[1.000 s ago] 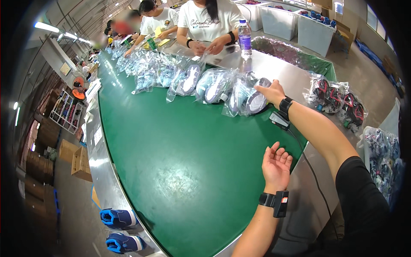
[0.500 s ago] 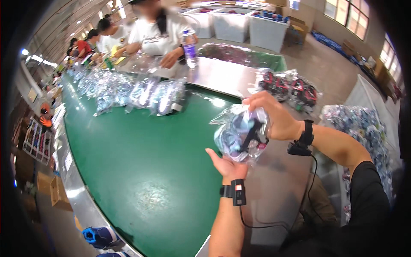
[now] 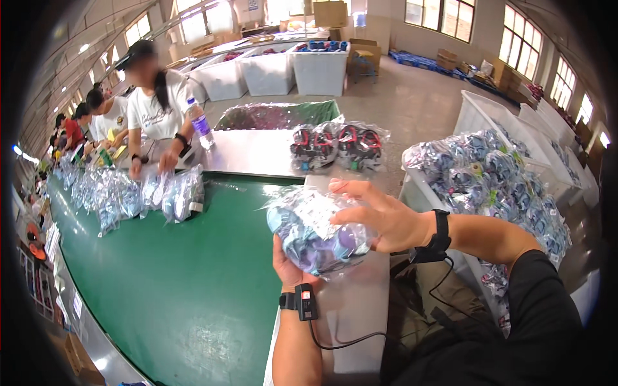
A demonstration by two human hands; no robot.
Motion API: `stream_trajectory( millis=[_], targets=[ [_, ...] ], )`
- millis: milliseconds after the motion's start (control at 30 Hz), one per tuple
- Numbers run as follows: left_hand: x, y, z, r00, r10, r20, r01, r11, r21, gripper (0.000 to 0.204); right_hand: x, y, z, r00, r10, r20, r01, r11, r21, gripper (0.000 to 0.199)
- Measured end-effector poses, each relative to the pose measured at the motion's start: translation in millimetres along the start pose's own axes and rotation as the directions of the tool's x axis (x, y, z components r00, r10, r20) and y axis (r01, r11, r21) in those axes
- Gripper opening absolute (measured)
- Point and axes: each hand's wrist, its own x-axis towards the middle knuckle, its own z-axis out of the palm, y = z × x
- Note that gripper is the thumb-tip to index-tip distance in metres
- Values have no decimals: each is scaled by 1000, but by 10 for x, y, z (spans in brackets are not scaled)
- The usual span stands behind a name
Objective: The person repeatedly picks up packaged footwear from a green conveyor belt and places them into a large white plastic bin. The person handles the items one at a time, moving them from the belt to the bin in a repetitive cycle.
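Both hands hold one clear plastic bag of blue and purple shoes (image 3: 317, 233) above the near edge of the green belt (image 3: 167, 289), where the belt meets the grey metal table (image 3: 360, 315); the left hand (image 3: 288, 265) cups the bag from below, palm up, only the heel of the hand and the thumb side showing under the plastic; the right hand (image 3: 385, 217) lies against the bag's right side with fingers spread and pointing left across it, so the grip is a wide clasp around the bundle; the bag's long axis runs from upper left to lower right, tilted, and a white label faces up on its upper half; which end holds the toes cannot be told, since the crinkled plastic blurs the shoes inside; the left fingers are hidden behind the bag; farther up the belt lies a row of bagged shoes (image 3: 164, 196), beside it a plastic bottle (image 3: 201, 125); to the right a white bin (image 3: 489, 122) is heaped with similar bags, its far side cut off by the dark rim.
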Motion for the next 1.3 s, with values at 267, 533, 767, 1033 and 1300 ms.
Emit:
stream_trajectory(
  millis=[267, 533, 767, 1033, 1300],
  targets=[
    [44, 4, -159, 999, 36, 25, -37, 999, 16, 65, -286, -37, -113, 969, 242, -54, -233, 964, 131, 72],
    [32, -51, -54, 993, -103, 53, 97, 989, 111, 64, -288, 58, 137, 817, 565, 120, -550, 697, 461, 81],
    [42, -179, -35, 937, -347, 23, 313, 871, 379, 88, -652, 410, -86, 484, 820, 305, -648, 101, 755, 88],
    [13, -199, -91, 975, -200, -97, 215, 740, 637, 76, -1578, 343, -1435, 390, 917, -88, -648, 341, 681, 22],
    [55, -240, -93, 976, -149, -161, 219, 727, 651, 65, -3236, 103, -2914, -62, 934, -351, -550, 262, 793, 34]
  ],
)
